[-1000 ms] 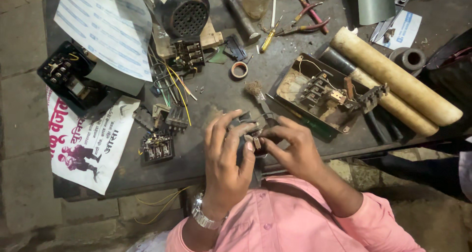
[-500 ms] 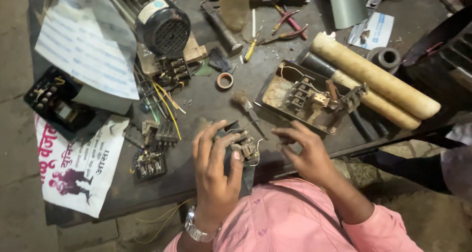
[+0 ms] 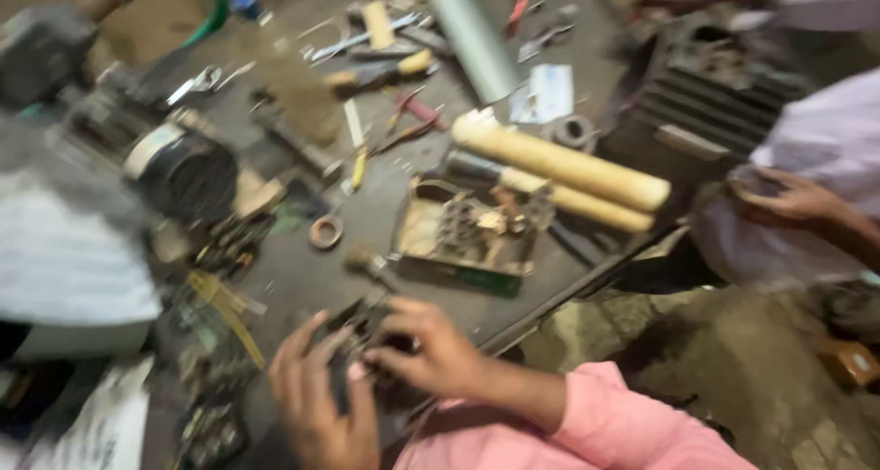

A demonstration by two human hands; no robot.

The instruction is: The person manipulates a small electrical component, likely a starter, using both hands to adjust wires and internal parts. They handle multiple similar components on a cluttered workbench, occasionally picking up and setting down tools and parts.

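The picture is blurred by motion, so fine detail is lost. Both hands meet over a small dark electrical part at the near edge of the metal workbench. The left hand cups the part from the near side with its fingers spread and curled up around it. The right hand lies across it from the right, fingertips pressed together on its top; whether they pinch a screw or a tool I cannot tell. A pink sleeve covers the right forearm. Just beyond the hands sits an open metal box of switch parts, and behind it lie two cream cylinders side by side. A small ring lies to the left of the box, and a round dark motor housing stands further left. At the right edge another person's hand rests against light cloth.
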